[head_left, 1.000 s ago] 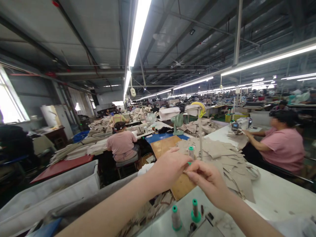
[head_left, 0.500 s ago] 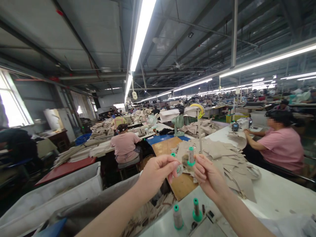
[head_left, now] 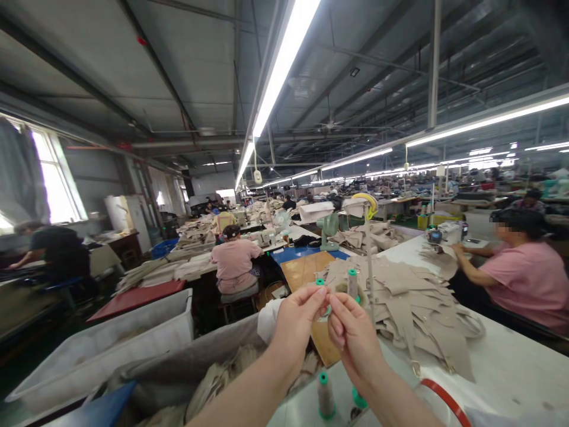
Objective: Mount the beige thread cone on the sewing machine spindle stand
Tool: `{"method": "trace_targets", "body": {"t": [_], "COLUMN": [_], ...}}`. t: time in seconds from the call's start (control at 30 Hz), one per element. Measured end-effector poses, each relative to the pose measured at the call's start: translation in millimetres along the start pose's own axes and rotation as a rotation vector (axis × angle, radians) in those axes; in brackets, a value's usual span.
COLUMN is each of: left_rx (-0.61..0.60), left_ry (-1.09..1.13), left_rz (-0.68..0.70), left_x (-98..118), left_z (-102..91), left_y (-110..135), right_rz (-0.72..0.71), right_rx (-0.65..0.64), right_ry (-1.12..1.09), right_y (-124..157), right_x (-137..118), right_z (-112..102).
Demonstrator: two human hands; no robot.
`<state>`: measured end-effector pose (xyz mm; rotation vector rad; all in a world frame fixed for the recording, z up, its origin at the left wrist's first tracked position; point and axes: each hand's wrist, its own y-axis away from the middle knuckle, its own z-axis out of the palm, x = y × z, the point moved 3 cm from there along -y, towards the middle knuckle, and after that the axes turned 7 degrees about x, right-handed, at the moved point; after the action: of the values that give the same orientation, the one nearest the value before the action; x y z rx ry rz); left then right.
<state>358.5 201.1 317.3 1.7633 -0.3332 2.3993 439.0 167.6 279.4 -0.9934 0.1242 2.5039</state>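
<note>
My left hand point(head_left: 297, 317) and my right hand point(head_left: 355, 332) are raised in front of me, thumbs and fingers pinched and nearly meeting at the tips. Whatever they pinch is too small to make out. Just behind the fingertips rise a thread cone point(head_left: 352, 282) and the green top of another cone point(head_left: 320, 283). Below the hands, a beige thread cone point(head_left: 326, 396) with green ends stands on the white table point(head_left: 296, 409). Beside it, my right forearm partly hides a green cone base point(head_left: 359, 398).
Beige cut pieces point(head_left: 400, 296) are heaped on the right, around a metal post point(head_left: 370, 261). A red-rimmed round thing point(head_left: 447, 400) lies near my right forearm. White bin point(head_left: 133, 341) stands left. Seated people in pink work ahead point(head_left: 233, 261) and right point(head_left: 524, 270).
My hands have come together; before, they were apart, with a clear ring-shaped thing at my left fingers. The view has shifted slightly left, and the red-rimmed thing has come into sight.
</note>
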Motion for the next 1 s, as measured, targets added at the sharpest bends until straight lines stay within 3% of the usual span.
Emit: {"method": "trace_targets", "body": {"t": [0.6, 0.7, 0.77, 0.83, 1.0], "left_rx": [-0.018, -0.023, -0.025, -0.036, -0.088], "left_ry": [-0.212, -0.236, -0.247, -0.250, -0.242], "left_rz": [0.111, 0.135, 0.150, 0.151, 0.115], "left_x": [4.7, 6.7, 8.0, 8.1, 4.6], "left_z": [-7.2, -8.0, -8.4, -8.6, -9.4], "left_y": [-7.1, -7.4, -6.5, -5.4, -4.3], "right_rz": [-0.015, -0.204, -0.401, -0.507, -0.340], "right_rx": [-0.065, -0.065, -0.021, 0.037, -0.016], "right_ry": [0.175, 0.346, 0.466, 0.521, 0.368], "right_y": [-3.5, -7.2, -8.8, -9.2, -8.2], "right_x": [2.1, -2.1, -8.8, -14.8, -18.7], "right_z": [1.1, -6.9, -12.8, -16.7, -8.9]}}
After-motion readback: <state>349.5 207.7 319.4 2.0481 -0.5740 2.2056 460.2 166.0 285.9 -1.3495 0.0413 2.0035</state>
